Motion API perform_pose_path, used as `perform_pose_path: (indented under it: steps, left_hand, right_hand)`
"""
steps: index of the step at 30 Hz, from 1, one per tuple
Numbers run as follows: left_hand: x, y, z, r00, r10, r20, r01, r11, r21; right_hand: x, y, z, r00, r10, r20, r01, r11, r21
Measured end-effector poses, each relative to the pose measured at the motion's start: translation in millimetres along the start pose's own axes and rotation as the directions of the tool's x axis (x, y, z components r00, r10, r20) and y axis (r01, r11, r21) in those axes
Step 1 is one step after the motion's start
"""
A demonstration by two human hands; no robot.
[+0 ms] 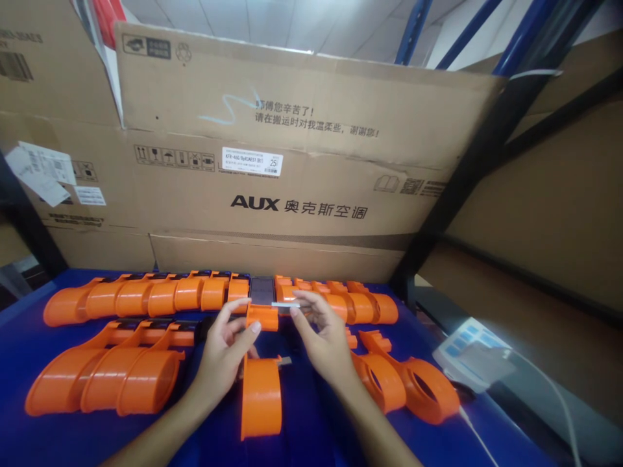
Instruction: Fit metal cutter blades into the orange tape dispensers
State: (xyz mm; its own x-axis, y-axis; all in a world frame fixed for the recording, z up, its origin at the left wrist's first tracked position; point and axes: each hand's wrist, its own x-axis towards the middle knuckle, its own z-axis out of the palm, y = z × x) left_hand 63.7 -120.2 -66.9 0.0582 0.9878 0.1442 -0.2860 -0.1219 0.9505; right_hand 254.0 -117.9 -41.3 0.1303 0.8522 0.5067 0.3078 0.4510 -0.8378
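In the middle, my left hand [221, 350] grips the small top end of an orange plastic tape dispenser [261, 399], with thumb and fingers closed on it. The dispenser's wide round part hangs below, towards me. A small metal piece [285, 360] juts out at its right side. My right hand [327, 344] pinches a thin pale metal strip [285, 305] between thumb and fingers. The strip's left end is right beside the dispenser's top end; I cannot tell whether they touch.
Orange dispensers with black parts [150, 379] stand in rows at left. More orange dispensers [428, 389] without visible black parts lie at right. Behind my hands is a dark rectangular object [263, 290]. A cardboard wall [302, 175] closes the back; a white device [470, 353] with cable sits right.
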Motion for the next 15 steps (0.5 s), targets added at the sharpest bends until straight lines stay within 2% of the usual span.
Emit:
perform_pose_path:
  steps: [3,7,12,15]
  left_hand:
    - [0.8,1.4,-0.2,0.998,0.038,-0.041,-0.038,0.999,-0.023]
    - [1.7,3.7,-1.5,0.995,0.042,-0.086,-0.044,0.999,-0.019]
    - [1.9,8.1,-2.4,0.993,0.061,-0.105,-0.064,0.998,-0.025]
    - [1.9,8.5,-2.3,0.993,0.07,-0.098,-0.073,0.997,-0.022]
  right_hand:
    - [1.3,5.4,-0.3,0.998,0.031,-0.048,-0.027,0.996,0.086]
    - [0.3,7.5,-0.8,0.999,0.033,-0.027,-0.029,0.992,0.122]
    - [0.0,3.2,-1.3,0.994,-0.085,0.068,0.077,0.99,0.117]
    - [0.5,-0.1,-1.5,0.982,-0.114,0.149,0.097,0.988,0.118]
